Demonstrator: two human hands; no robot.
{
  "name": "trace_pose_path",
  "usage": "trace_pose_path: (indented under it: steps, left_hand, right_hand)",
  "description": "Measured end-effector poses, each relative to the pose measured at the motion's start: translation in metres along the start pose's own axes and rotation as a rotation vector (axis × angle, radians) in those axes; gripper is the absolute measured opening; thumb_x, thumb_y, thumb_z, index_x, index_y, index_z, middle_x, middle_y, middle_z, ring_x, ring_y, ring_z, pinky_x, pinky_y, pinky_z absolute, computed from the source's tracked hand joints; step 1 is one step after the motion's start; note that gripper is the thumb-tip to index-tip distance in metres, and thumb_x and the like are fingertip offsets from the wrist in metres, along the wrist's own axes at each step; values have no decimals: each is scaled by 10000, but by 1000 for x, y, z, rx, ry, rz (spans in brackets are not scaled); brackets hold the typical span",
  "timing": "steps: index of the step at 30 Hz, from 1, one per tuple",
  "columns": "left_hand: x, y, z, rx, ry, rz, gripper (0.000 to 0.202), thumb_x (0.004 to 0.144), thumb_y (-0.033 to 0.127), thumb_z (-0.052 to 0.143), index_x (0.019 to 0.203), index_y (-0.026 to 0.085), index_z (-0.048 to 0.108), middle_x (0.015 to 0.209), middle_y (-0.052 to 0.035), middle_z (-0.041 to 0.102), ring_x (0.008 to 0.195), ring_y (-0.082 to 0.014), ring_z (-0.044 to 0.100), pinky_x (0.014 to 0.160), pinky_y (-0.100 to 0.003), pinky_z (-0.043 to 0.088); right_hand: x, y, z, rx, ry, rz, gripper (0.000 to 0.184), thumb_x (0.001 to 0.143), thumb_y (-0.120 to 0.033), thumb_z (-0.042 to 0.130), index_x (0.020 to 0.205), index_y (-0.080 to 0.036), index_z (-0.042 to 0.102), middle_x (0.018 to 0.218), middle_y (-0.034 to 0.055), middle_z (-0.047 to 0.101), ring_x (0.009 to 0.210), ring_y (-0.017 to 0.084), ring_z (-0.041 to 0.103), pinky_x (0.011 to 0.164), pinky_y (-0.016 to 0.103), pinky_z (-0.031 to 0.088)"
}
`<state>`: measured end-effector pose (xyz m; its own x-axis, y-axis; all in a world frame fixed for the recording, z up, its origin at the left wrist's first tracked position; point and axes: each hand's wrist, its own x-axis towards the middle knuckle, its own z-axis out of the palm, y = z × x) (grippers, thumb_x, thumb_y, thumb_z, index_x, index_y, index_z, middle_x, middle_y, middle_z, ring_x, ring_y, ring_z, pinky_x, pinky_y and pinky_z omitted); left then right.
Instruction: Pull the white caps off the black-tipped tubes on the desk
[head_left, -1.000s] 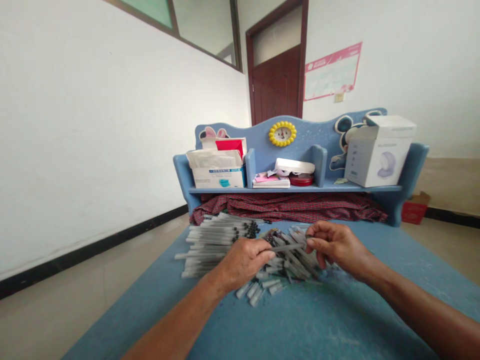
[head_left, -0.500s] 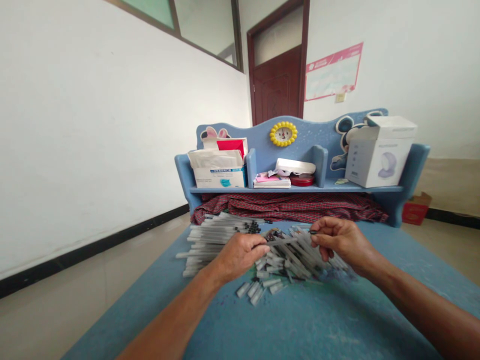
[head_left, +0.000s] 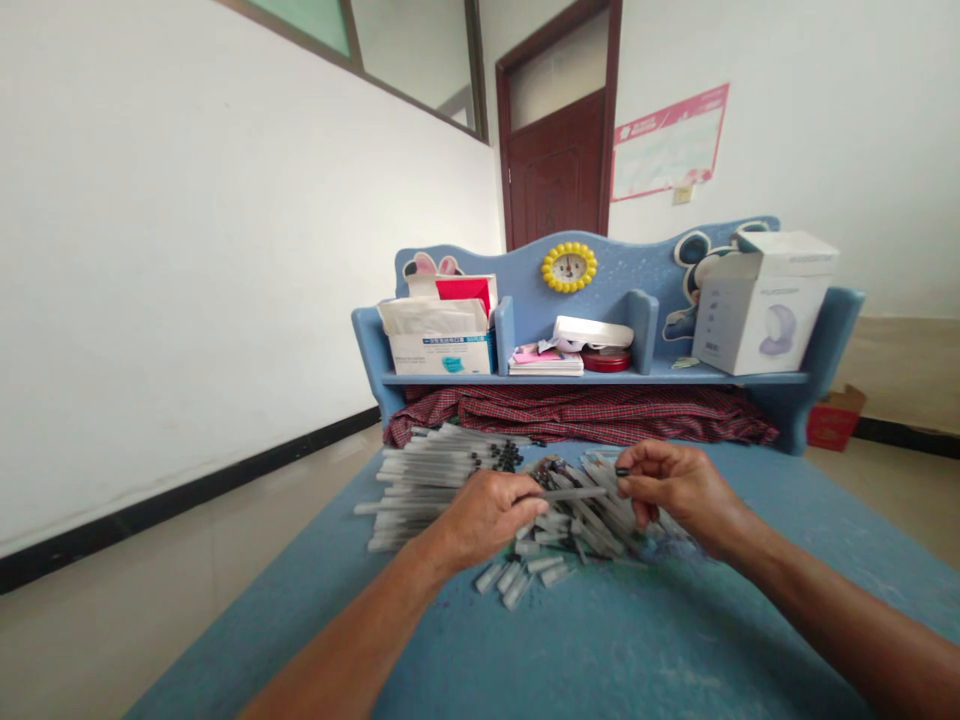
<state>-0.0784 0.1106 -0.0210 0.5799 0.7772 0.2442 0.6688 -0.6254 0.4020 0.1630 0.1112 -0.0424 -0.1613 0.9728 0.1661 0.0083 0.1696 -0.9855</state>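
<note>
Over one table (head_left: 585, 640), two hands (head_left: 491, 512) (head_left: 667, 487) hold one tube (head_left: 576, 494), one plug (head_left: 622, 472)

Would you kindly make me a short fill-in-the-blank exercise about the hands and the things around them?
1. The left hand holds a tube, while the right hand pinches a small piece coloured ____.
2. The clock has a rim coloured ____.
3. The table is coloured ____.
4. In this view, the tallest box stands toward the ____ end of the shelf.

Missing words: black; yellow; blue; right.
</note>
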Motion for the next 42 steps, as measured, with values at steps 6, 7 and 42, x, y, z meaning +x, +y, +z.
trace_pose_path:
  steps: [6,7,42]
  left_hand:
    - [0,-1,2,22,5,20,233,856,254,485,787,140,676,658,3,602,639,-107,553,596,-168,358]
    - [0,0,3,29,0,25,233,859,258,484,797,145,679,666,2,608,646,-109,556,604,-169,361]
    - [5,-33,-16,181,55,-255,276,822,310,462,720,152,664,601,2,584,599,-140,523,541,-208,296]
  right_hand:
    - [-1,1,1,6,-39,32,244,618,-303,703,743,-170,542,431,-30,597,358,89,501,384,192,355]
    - [-2,1,3,2,-49,38,246,617,-306,702,743,-169,542,428,-31,595,353,88,497,381,191,350]
    - [-14,5,2,-885,147,-585,166,802,-176,448,809,-198,612,722,27,641,652,145,604,641,255,454]
